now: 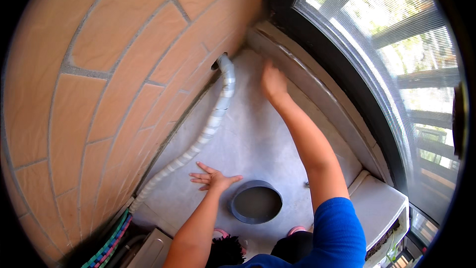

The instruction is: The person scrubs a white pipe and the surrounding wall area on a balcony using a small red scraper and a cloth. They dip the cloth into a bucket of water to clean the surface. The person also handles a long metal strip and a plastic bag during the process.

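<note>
My left hand (215, 177) hangs over the grey floor (243, 139) with its fingers spread, and nothing is in it. It is between the wrapped pipe (218, 111) and a round dark basin (255, 183) of murky grey liquid. My right hand (274, 82) reaches far forward to the grey ledge (317, 82) below the window. Motion blurs its fingertips, so I cannot make out whether they hold anything. The basin stands on the floor just in front of my feet, and neither hand touches it.
Orange-tan tiled wall (124, 99) rises at the left, where the pale pipe enters a hole. A dark-framed screened window (382, 54) curves along the right. A white planter box (379, 201) stands at the lower right. Colourful woven strands (111, 243) lie at the lower left.
</note>
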A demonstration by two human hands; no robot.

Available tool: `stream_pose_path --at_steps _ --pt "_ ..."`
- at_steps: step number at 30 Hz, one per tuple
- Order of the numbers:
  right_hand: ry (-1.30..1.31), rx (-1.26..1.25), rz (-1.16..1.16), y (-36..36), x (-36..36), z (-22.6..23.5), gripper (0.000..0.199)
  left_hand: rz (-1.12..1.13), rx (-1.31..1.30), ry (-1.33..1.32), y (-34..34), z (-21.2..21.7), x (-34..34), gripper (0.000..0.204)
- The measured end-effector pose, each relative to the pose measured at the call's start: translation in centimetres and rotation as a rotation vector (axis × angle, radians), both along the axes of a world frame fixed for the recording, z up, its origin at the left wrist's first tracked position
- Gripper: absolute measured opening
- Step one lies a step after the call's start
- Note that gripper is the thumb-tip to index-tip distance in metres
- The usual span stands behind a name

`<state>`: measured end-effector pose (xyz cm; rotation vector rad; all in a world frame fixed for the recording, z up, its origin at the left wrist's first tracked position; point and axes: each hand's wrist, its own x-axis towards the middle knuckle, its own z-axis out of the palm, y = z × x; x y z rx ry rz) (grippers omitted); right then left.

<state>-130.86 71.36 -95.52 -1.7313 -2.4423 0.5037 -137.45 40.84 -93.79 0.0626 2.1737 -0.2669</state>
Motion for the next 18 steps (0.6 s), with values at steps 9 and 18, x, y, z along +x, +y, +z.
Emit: stream_pose_path --at_steps 9,18 --pt "-0.043 0.331 -0.002 2.2 -1.5 -5.3 0.024 -0.017 0.03 -0.027 0.1 0.0 0.3 0.159" --pt "-0.014 0.116 -0.049 2.5 -3.4 -3.1 0.022 -0.015 0.019 0.001 -0.1 -0.6 0.3 0.159"
